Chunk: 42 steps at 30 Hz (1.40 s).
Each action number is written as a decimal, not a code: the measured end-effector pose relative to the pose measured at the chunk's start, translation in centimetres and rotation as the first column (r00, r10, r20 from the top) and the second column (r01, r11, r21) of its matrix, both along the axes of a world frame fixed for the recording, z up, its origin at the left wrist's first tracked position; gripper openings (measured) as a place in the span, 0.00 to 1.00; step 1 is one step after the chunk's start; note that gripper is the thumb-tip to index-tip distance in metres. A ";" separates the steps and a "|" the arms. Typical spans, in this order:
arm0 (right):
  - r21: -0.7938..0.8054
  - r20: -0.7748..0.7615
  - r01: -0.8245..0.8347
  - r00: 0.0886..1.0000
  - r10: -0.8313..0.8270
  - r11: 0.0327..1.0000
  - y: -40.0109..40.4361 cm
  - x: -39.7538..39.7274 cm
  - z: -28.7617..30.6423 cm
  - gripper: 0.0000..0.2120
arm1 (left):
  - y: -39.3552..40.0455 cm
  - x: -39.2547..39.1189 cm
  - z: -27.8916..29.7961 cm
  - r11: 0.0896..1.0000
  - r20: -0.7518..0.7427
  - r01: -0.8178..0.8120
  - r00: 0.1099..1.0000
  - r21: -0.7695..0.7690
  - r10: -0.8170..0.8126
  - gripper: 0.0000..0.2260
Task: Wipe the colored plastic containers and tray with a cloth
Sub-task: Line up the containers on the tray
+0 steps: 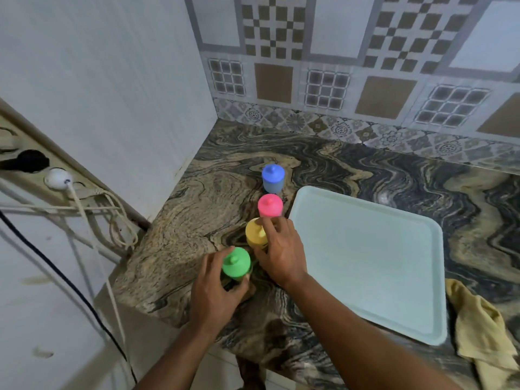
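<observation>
Four small lidded plastic containers stand in a row on the marble counter: blue (273, 178) farthest, then pink (269, 205), yellow (254, 235) and green (235, 262) nearest. My left hand (215, 294) grips the green container around its side. My right hand (281, 254) curls around the yellow container, fingers over its lid. A pale blue-white tray (368, 263) lies flat to the right of the row. A yellow cloth (478, 325) lies crumpled at the counter's right front edge, beside the tray.
The marble counter (197, 209) ends in a corner against a white panel wall on the left and a patterned tile wall behind. A power strip (42, 170) with plugs and dangling cables hangs on the left wall.
</observation>
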State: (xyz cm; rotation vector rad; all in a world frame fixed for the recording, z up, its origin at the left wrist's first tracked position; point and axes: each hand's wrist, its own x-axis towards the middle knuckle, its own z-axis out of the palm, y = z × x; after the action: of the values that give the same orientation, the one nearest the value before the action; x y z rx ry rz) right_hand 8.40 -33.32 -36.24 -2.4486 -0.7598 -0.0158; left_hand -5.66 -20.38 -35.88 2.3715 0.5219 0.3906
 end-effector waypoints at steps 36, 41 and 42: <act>-0.096 -0.161 0.596 0.781 -0.603 0.797 -30.2 9.9 1.3 0.34 | -22.6 25.7 1.2 0.837 -0.216 0.545 0.823 0.042 -0.525 0.32; -0.051 -0.140 0.610 0.780 -0.610 0.791 -30.3 9.6 1.6 0.39 | -21.4 25.3 2.0 0.838 -0.224 0.545 0.820 0.022 -0.527 0.39; -0.035 -0.114 0.616 0.780 -0.615 0.787 -30.2 9.5 1.9 0.38 | -20.8 25.1 2.3 0.840 -0.204 0.543 0.822 0.005 -0.531 0.38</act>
State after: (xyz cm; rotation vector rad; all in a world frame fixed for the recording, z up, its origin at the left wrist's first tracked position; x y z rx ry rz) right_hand 17.87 -63.55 -34.36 -2.5559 0.1273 -0.1191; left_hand 19.48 -41.21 -33.59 2.5009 -0.0976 -0.0896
